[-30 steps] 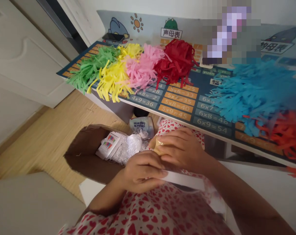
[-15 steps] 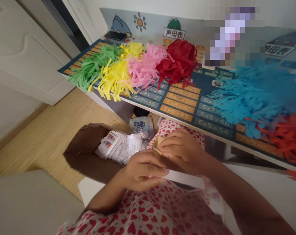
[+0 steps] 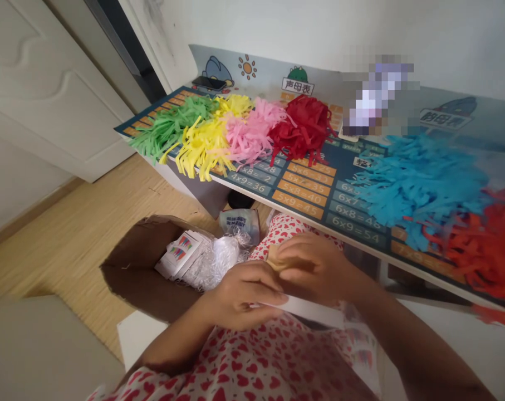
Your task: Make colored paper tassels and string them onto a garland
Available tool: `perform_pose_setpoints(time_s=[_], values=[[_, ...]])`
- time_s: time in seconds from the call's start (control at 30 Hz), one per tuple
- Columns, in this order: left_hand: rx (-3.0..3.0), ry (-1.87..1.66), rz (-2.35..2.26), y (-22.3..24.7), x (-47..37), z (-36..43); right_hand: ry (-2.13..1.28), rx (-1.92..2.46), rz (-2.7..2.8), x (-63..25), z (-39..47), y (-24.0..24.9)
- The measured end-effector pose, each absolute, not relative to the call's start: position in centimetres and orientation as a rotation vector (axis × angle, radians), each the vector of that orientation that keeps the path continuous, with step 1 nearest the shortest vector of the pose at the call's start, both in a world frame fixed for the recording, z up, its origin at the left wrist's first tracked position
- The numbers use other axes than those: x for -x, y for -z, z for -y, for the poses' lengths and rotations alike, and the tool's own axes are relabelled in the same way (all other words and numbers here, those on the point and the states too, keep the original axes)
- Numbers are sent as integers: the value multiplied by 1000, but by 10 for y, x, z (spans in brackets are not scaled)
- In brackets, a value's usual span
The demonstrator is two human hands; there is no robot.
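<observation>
Desktop above, tan piece between both hands

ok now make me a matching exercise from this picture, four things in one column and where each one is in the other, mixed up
Things
1. tan piece
2. white strip
3. phone
4. printed cards

Places
A. inside the cardboard box
B. at the fingertips of the right hand
C. behind the green fringe, near the back of the tabletop
D. sticking out from the fingers of the left hand

Right pairs: 1-B, 2-D, 3-C, 4-A
</observation>
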State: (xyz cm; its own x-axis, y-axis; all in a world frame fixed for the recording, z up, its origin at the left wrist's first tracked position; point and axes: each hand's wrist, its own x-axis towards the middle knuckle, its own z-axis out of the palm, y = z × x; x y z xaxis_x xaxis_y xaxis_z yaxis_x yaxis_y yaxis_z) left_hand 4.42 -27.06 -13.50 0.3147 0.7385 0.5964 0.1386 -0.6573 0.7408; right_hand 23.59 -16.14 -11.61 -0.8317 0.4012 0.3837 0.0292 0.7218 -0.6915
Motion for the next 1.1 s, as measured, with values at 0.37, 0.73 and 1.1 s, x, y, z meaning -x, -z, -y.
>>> perform_pose_setpoints(time_s=[0.37, 0.73, 1.1], values=[[-2010, -1328, -788, 134, -46, 266, -1081, 655, 2289, -234, 154, 119], [-2038, -1295, -783, 132, -51, 261, -858, 514, 2562, -245, 149, 109], [-2040, -1308, -770, 130, -55, 262, -797, 371, 2491, -243, 150, 111]])
